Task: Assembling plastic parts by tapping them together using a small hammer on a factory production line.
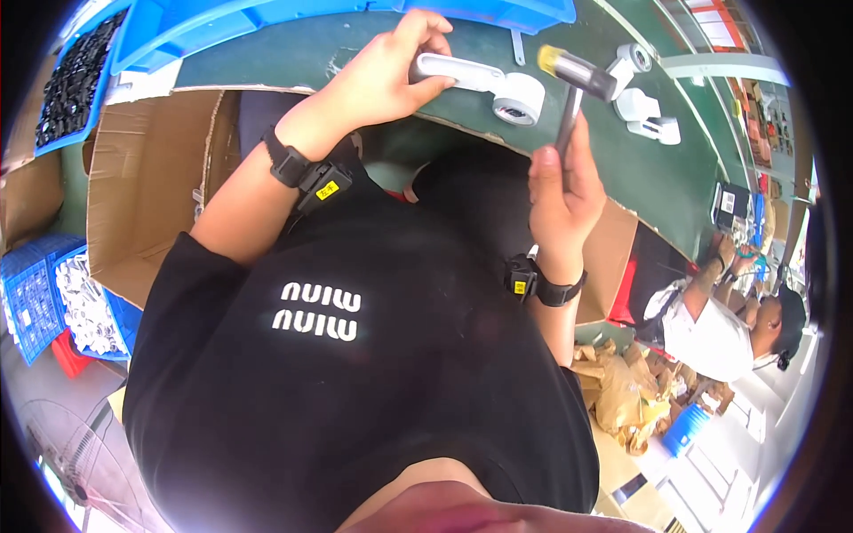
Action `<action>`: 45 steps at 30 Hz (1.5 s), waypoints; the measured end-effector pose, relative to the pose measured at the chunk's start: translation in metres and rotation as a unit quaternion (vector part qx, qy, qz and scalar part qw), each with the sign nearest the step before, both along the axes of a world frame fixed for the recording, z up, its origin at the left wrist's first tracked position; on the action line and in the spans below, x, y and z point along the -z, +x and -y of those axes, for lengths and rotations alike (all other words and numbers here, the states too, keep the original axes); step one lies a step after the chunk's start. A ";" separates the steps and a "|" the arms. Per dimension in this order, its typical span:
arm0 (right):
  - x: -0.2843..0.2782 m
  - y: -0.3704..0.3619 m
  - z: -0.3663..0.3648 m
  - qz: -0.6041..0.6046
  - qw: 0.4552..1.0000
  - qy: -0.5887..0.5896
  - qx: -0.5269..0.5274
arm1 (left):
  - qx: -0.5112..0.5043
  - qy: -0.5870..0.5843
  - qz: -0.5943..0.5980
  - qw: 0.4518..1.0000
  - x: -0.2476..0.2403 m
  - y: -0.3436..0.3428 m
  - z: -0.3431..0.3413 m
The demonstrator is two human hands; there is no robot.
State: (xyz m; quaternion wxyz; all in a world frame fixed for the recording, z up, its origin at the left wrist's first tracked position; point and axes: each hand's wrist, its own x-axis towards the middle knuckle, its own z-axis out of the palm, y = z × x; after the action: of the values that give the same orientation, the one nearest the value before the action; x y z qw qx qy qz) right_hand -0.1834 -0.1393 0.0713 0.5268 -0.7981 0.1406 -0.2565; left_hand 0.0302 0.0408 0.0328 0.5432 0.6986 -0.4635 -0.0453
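My left hand (386, 75) is closed around the arm of a white plastic part (520, 93), which has a round ring-shaped end. That ring end points right, over the green tabletop (471, 40). My right hand (569, 191) grips the metal handle of a mallet (577, 71), its fingers wrapped round it. The mallet's head has a yellow tip facing left and a dark tip facing right, and it is raised to the right of the white part. Similar white parts (647, 117) lie on the tabletop beyond the mallet. A small flat strip (518, 46) rests behind.
A blue bin (213, 27) stands along the far side. Black pieces fill a tray (78, 84) at far left. Open cardboard boxes (147, 178) flank me below the table edge. White pieces (89, 306) sit in a crate at left. Another person (711, 329) works at right.
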 end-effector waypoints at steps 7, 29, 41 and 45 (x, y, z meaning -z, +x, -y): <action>0.008 0.007 0.025 0.016 0.981 0.192 0.025 | -0.040 -0.086 0.074 0.993 -0.073 -0.004 0.015; 0.037 0.023 0.067 -0.044 0.954 0.293 -0.033 | -0.221 0.516 0.149 0.814 -0.061 0.232 0.083; 0.033 0.024 0.061 -0.045 0.957 0.284 -0.030 | -0.272 0.417 0.108 0.861 -0.049 0.262 0.062; 0.032 0.026 0.062 -0.073 0.969 0.234 -0.024 | -0.283 0.306 0.204 0.886 -0.066 0.251 0.052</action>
State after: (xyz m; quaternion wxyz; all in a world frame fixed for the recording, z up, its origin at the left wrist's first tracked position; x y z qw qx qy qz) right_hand -0.1574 -0.2009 0.0394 0.6929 -0.6725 0.2158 -0.1454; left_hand 0.2808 -0.0108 0.0988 0.1853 0.9255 -0.3099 0.1144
